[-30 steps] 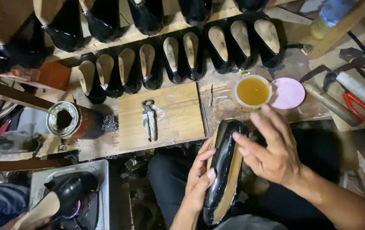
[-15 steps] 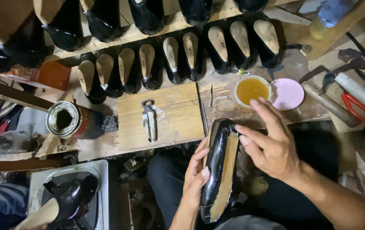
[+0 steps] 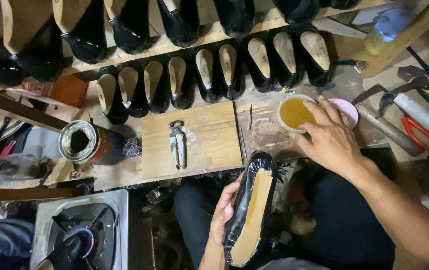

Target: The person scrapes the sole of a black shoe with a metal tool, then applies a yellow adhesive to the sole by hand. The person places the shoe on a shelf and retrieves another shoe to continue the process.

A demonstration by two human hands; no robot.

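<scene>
My left hand [image 3: 224,212] holds a black shoe upper on a last [image 3: 252,210], sole side up, showing its tan insole, over my lap. My right hand [image 3: 327,137] is stretched to the bench, its fingers at the rim of a small white bowl of amber glue [image 3: 290,114]. A pink lid [image 3: 347,111] lies just right of the bowl, partly hidden by that hand. Pincers [image 3: 177,144] lie on a wooden board [image 3: 209,142] in the middle of the bench.
A row of black lasted shoes [image 3: 214,75] stands along the back, with more on a shelf above. An open tin can [image 3: 82,144] and small nails sit at the left. A hammer [image 3: 387,127], red-handled scissors [image 3: 422,132] and tools lie right. A stove [image 3: 82,235] is bottom left.
My right hand left the shoe's sole and reached up and right to the glue bowl. The left hand kept the shoe, which tilted a little and sank lower.
</scene>
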